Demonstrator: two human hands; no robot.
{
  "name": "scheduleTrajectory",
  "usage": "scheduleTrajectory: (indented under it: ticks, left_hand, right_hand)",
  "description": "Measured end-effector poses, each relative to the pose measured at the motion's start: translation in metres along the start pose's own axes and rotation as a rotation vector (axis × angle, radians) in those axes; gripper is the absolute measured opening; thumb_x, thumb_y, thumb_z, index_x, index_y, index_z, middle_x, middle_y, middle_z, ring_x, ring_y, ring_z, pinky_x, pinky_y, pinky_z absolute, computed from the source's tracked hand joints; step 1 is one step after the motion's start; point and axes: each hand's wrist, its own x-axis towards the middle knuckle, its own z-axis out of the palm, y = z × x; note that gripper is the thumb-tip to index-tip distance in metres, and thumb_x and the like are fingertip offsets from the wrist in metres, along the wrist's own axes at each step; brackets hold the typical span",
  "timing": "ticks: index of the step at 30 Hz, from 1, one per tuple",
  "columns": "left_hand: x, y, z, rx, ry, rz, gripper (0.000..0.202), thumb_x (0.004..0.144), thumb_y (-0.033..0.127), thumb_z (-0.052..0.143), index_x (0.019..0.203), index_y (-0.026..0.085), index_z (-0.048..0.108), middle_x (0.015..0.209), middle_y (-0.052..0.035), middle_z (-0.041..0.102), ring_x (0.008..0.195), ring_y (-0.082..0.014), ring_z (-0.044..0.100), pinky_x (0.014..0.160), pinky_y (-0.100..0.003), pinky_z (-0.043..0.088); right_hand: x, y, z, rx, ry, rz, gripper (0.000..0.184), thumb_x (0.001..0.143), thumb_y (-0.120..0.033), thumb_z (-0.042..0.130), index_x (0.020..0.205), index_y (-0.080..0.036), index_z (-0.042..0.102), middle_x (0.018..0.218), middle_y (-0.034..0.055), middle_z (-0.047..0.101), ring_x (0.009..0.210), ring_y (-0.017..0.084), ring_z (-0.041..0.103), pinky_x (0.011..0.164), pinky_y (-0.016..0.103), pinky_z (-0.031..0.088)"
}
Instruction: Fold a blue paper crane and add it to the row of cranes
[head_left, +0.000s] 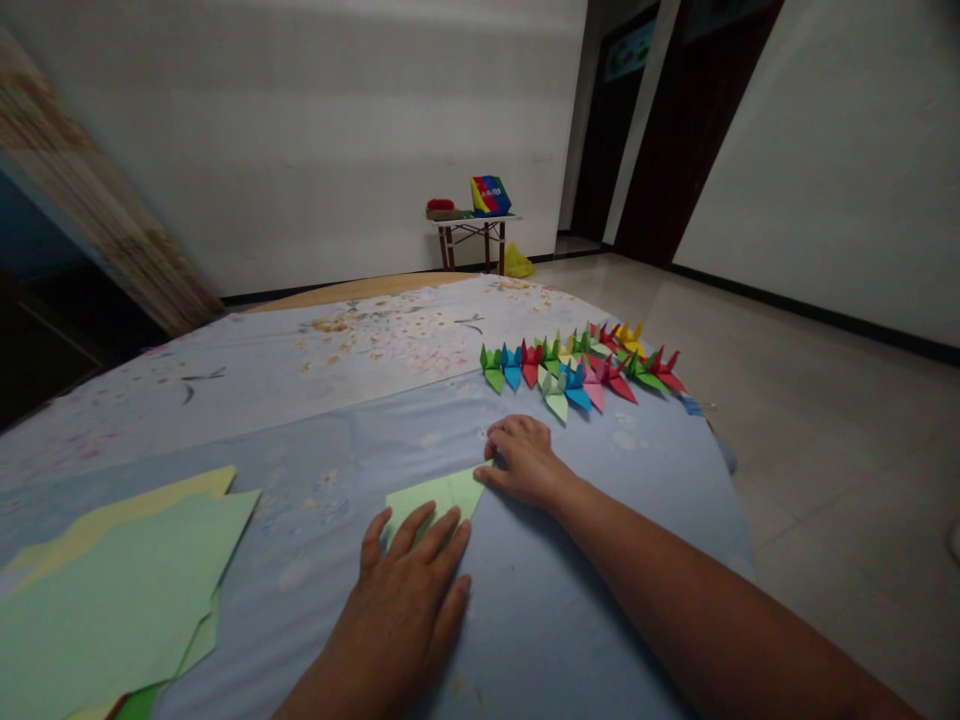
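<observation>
Locate pale green folded paper piece (454,488) on light blue patterned cloth (540,620), partly under left bare hand (412,590) and with pointed corner at right bare hand (527,462). Appears flat and thin, marked by a faint crease. At left, rests released, palm down, with fingers spread; at right, pinches the corner between thumb and curled fingers, just short of multicoloured folded paper birds (576,384)

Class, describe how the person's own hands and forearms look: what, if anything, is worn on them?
The left hand and right hand are gloveless, and no ring shows on the visible fingers. The right forearm is bare, with no sleeve, watch or bracelet in view. Only a little of the left forearm shows, also uncovered. No markings can be made out.
</observation>
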Motion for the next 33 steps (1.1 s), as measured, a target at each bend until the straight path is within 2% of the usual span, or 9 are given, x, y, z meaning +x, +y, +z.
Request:
scheduleTrajectory:
  ticks: [4,7,14,18,23,25,28,31,33]
  left_hand:
    - [0.001,0.003,0.001,0.003,-0.008,-0.018,0.045,0.089,0.036,0.039,0.133,0.032,0.041,0.137,-0.0011,0.048,0.127,-0.0312,0.037,0.103,-0.061,0.016]
    - [0.001,0.004,0.0,-0.005,-0.027,-0.023,0.045,0.088,0.035,0.039,0.133,0.031,0.041,0.138,-0.0019,0.046,0.128,-0.0318,0.036,0.103,-0.062,0.017]
    - [0.0,0.007,-0.005,-0.018,-0.044,-0.038,0.044,0.087,0.035,0.041,0.131,0.03,0.044,0.138,-0.0037,0.045,0.129,-0.0312,0.035,0.104,-0.062,0.017]
    - [-0.001,0.006,-0.005,-0.027,-0.053,-0.034,0.046,0.088,0.035,0.04,0.133,0.031,0.041,0.139,-0.0036,0.044,0.13,-0.0317,0.034,0.104,-0.062,0.016]
    - [-0.001,0.005,-0.006,-0.038,-0.072,-0.038,0.046,0.088,0.035,0.037,0.134,0.031,0.04,0.141,-0.0026,0.042,0.13,-0.032,0.032,0.103,-0.063,0.016]
    - [-0.001,0.006,-0.007,-0.04,-0.073,-0.04,0.046,0.088,0.035,0.037,0.134,0.031,0.041,0.14,-0.0023,0.042,0.13,-0.032,0.033,0.103,-0.063,0.016]
    - [0.0,0.006,-0.008,-0.045,-0.08,-0.037,0.045,0.088,0.035,0.037,0.133,0.03,0.041,0.14,-0.003,0.042,0.13,-0.0321,0.033,0.103,-0.063,0.016]
    - [0.001,0.005,-0.007,-0.044,-0.079,-0.02,0.046,0.089,0.035,0.035,0.134,0.03,0.04,0.141,-0.0031,0.042,0.131,-0.0319,0.031,0.103,-0.064,0.013]
    - [0.0,0.004,-0.007,-0.036,-0.087,-0.021,0.046,0.089,0.036,0.034,0.135,0.031,0.039,0.141,-0.0023,0.041,0.132,-0.0315,0.03,0.104,-0.064,0.012]
  right_hand:
    - [-0.007,-0.012,0.003,-0.078,0.05,-0.069,0.059,0.073,-0.049,0.064,0.121,-0.02,0.049,0.14,0.0134,0.035,0.133,0.031,0.015,0.105,0.052,0.009]
    - [-0.011,-0.018,0.006,-0.082,0.012,-0.095,0.073,0.072,-0.057,0.06,0.131,-0.019,0.039,0.146,0.0146,0.025,0.136,0.032,0.006,0.106,0.054,0.005]
    - [-0.003,-0.004,0.004,-0.103,-0.012,0.105,0.072,0.076,-0.053,0.058,0.134,-0.018,0.037,0.146,0.0146,0.025,0.136,0.032,0.007,0.106,0.054,0.006]
    - [0.001,0.006,0.003,-0.1,-0.015,0.155,0.075,0.073,-0.055,0.058,0.135,-0.019,0.036,0.146,0.0144,0.026,0.136,0.033,0.008,0.105,0.054,0.008]
    - [0.005,0.019,-0.001,-0.108,0.072,0.246,0.062,0.079,-0.042,0.055,0.133,-0.017,0.039,0.143,0.0151,0.03,0.135,0.033,0.012,0.105,0.053,0.01]
    - [0.004,0.018,-0.004,-0.102,0.136,0.218,0.059,0.08,-0.037,0.054,0.133,-0.017,0.039,0.144,0.0144,0.03,0.135,0.031,0.013,0.105,0.052,0.011]
    - [0.0,0.006,-0.005,-0.077,0.206,0.072,0.06,0.081,-0.041,0.052,0.134,-0.018,0.036,0.145,0.0125,0.027,0.137,0.028,0.009,0.106,0.051,0.01]
    - [-0.006,-0.008,0.0,-0.061,0.098,-0.041,0.072,0.075,-0.053,0.057,0.135,-0.019,0.036,0.146,0.0126,0.026,0.137,0.03,0.007,0.107,0.052,0.008]
    - [-0.007,-0.01,0.003,-0.061,-0.003,-0.032,0.079,0.069,-0.059,0.061,0.134,-0.02,0.038,0.145,0.0136,0.027,0.136,0.032,0.007,0.106,0.054,0.007]
